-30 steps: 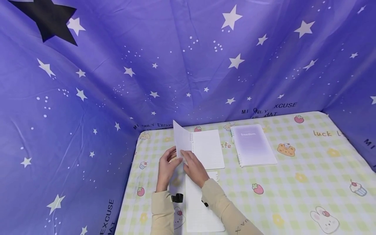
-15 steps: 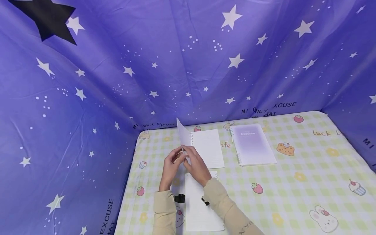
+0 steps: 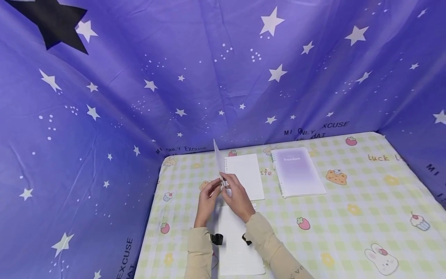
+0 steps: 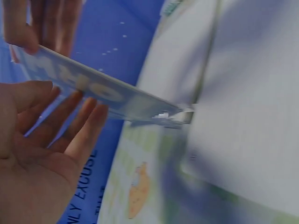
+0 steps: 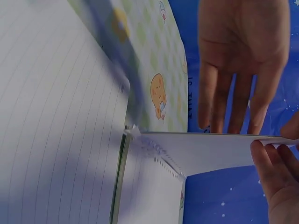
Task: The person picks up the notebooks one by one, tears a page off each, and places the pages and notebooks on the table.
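1. The cover [image 3: 217, 155] of the open notebook [image 3: 246, 174] had swung further right: a second earlier it leaned left with its inner face showing, and now I saw it almost edge-on, standing steeply.
2. Both hands had shifted a little right with it, and a printed bear [image 3: 204, 185] on the checked cloth [image 3: 348, 240] had come into sight left of them.
3. The lined near notebook [image 3: 238, 244] and the purple notebook [image 3: 300, 172] lay where they had been on the worktop.
4. The right hand [image 3: 238, 197] was grasping the cover, its edge pinched between thumb and fingers at the near end.
5. The left hand [image 3: 207, 203] was released, fingers extended close against the cover's outer, lettered face; I couldn't tell whether every fingertip touched.
6. So the cover rose between the two hands, its upper corner beyond them on the far side, while the notebook's white page lay flat to its right.
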A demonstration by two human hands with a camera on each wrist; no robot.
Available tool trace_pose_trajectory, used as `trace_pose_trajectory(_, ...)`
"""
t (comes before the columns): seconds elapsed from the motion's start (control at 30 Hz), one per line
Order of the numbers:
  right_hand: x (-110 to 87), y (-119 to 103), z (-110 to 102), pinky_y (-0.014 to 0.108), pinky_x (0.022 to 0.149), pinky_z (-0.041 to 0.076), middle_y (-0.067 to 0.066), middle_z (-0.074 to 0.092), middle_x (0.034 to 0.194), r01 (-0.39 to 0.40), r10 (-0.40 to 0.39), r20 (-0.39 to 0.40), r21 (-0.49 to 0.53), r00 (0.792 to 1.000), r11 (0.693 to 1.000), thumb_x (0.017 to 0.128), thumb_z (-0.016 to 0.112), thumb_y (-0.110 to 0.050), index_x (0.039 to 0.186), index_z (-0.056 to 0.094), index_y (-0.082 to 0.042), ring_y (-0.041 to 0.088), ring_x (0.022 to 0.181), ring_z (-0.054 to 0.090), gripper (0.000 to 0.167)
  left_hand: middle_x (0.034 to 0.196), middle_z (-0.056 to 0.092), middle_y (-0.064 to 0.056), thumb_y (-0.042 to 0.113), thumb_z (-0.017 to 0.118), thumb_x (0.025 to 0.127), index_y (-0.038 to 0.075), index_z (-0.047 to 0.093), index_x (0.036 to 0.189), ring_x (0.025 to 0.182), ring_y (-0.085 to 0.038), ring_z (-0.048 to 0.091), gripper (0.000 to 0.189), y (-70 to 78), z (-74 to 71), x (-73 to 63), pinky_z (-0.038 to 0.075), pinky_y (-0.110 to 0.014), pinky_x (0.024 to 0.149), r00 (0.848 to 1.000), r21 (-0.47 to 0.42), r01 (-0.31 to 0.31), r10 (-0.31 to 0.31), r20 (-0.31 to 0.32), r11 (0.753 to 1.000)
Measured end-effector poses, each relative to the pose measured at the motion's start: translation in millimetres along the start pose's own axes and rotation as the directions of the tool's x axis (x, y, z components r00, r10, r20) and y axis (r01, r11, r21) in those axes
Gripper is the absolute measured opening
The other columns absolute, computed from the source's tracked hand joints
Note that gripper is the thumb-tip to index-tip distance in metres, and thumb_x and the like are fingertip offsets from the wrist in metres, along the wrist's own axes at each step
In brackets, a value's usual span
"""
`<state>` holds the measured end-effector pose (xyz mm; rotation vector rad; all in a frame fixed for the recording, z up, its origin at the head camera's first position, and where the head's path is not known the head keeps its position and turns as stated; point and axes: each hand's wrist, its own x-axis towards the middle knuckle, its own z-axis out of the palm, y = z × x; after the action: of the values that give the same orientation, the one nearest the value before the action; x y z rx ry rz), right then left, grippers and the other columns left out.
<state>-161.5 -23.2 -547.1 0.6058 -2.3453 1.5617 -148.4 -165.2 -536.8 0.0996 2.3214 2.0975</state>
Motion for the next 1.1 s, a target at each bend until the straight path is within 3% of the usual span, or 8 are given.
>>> trace_pose_trajectory(0.1,-1.9,2.1,-5.0,0.024,0.090,0.056,0.011,0.056,0.131,-0.045,0.045,0.011,0.025,0.999,0.999,0.091,0.059,0.005,0.143,0.049,-0.006,0.023,0.118,0.061,0.054,0.141,0.054,-0.022,-0.004,0.053,0.098,-0.004,0.055,0.137,0.133,-0.038,0.050,0.038,-5.3,5.0,0.5,0.046,-0.046,0.108,1.000,0.035,-0.012,0.012,-0.005,0.999)
trace_pose_trajectory(0.23,-5.7,7.6,-10.9,0.028,0.091,0.057,0.013,0.055,0.132,-0.091,0.090,0.011,0.032,0.996,0.995,0.092,0.058,0.006,0.144,0.047,-0.007,0.026,0.121,0.059,0.054,0.144,0.050,-0.025,-0.010,0.054,0.094,-0.007,0.051,0.138,0.136,-0.042,0.044,0.045,-7.1,8.6,1.7,0.043,-0.052,0.109,0.999,0.048,-0.018,0.016,0.045,0.999)
trace_pose_trajectory(0.47,-11.8,15.7,-20.6,0.030,0.089,0.058,0.010,0.055,0.131,-0.129,0.129,-0.012,0.004,0.992,0.992,0.096,0.055,0.002,0.144,0.046,-0.007,0.025,0.119,0.060,0.050,0.143,0.046,-0.033,-0.005,0.068,0.089,-0.014,0.048,0.137,0.136,-0.049,0.041,0.053,-10.6,13.3,3.0,0.038,-0.058,0.111,0.993,0.111,-0.062,0.050,0.110,0.992)
trace_pose_trajectory(0.7,-18.8,21.2,-31.0,0.032,0.085,0.059,0.012,0.054,0.128,-0.126,0.125,-0.053,-0.002,0.991,0.992,0.096,0.055,0.001,0.142,0.046,-0.004,0.027,0.113,0.062,0.047,0.142,0.046,-0.030,-0.006,0.071,0.086,-0.010,0.050,0.138,0.133,-0.047,0.045,0.056,-43.4,22.8,11.9,0.042,-0.054,0.110,0.995,0.146,-0.071,0.060,0.081,0.987)
trace_pose_trajectory(0.8,-21.4,23.0,-33.6,0.033,0.083,0.059,0.014,0.054,0.127,-0.120,0.119,-0.082,-0.003,0.989,0.993,0.094,0.056,0.002,0.140,0.045,-0.002,0.027,0.112,0.061,0.048,0.141,0.049,-0.027,-0.001,0.073,0.086,-0.007,0.052,0.137,0.131,-0.045,0.048,0.055,-47.0,26.0,13.8,0.045,-0.050,0.108,0.995,0.169,-0.077,0.064,0.081,0.983)
trace_pose_trajectory(0.9,-24.0,25.3,-34.5,0.032,0.081,0.059,0.016,0.054,0.125,-0.134,0.133,-0.097,0.000,0.986,0.991,0.092,0.057,0.004,0.140,0.044,0.001,0.028,0.109,0.062,0.050,0.140,0.051,-0.023,0.007,0.077,0.085,-0.002,0.055,0.136,0.129,-0.041,0.051,0.055,-46.7,27.9,14.2,0.046,-0.047,0.107,0.996,0.232,-0.065,0.048,0.077,0.971)
trace_pose_trajectory(1.1,-27.4,29.2,-38.3,0.030,0.079,0.060,0.019,0.052,0.126,-0.211,0.212,-0.090,0.021,0.973,0.977,0.092,0.058,0.005,0.142,0.041,0.000,0.029,0.101,0.064,0.053,0.138,0.054,-0.021,0.013,0.079,0.084,0.002,0.058,0.135,0.123,-0.037,0.056,0.056,-44.8,31.7,15.0,0.048,-0.046,0.105,0.994,0.384,-0.087,0.056,0.091,0.919)
